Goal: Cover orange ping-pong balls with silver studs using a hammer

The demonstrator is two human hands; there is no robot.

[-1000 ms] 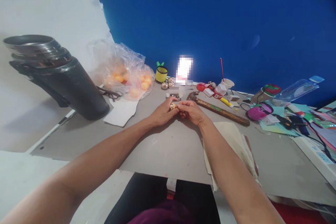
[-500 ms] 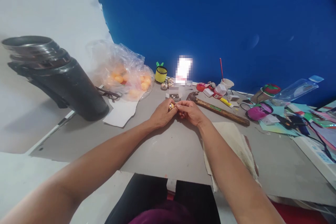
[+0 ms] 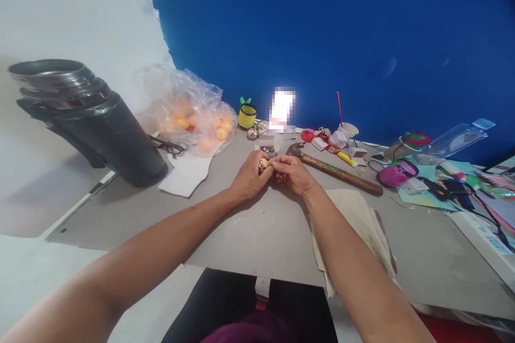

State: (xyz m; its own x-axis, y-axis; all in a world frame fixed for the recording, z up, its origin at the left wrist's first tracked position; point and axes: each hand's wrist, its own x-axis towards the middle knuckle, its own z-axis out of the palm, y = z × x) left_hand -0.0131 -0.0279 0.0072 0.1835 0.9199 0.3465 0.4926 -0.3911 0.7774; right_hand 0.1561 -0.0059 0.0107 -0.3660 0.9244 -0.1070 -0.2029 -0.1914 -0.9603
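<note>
My left hand (image 3: 250,176) is closed round a small yellow ball (image 3: 263,163) with shiny metal studs on its surface. Facing it, my right hand (image 3: 293,173) has thumb and fingertips pinched together at the ball's right side. Whatever the right fingers hold is too small to make out. Just beyond the hands sits a small open box (image 3: 267,149) with shiny metal bits inside. Farther back lie several silvery studded balls (image 3: 252,133). A claw hammer (image 3: 338,170) with a wooden handle rests right of my right hand.
A large dark thermos (image 3: 116,134) stands at left, beside a clear bag of orange balls (image 3: 189,118) and white paper (image 3: 185,176). A yellow pot (image 3: 247,116) and bright screen (image 3: 282,107) are at the back. Cloth (image 3: 354,220) lies under my right forearm; a power strip (image 3: 485,233) is at right.
Both hands stay together at nearly the same spot. Slightly more of the yellow ball shows between the left fingers. The whole view has shifted a little.
</note>
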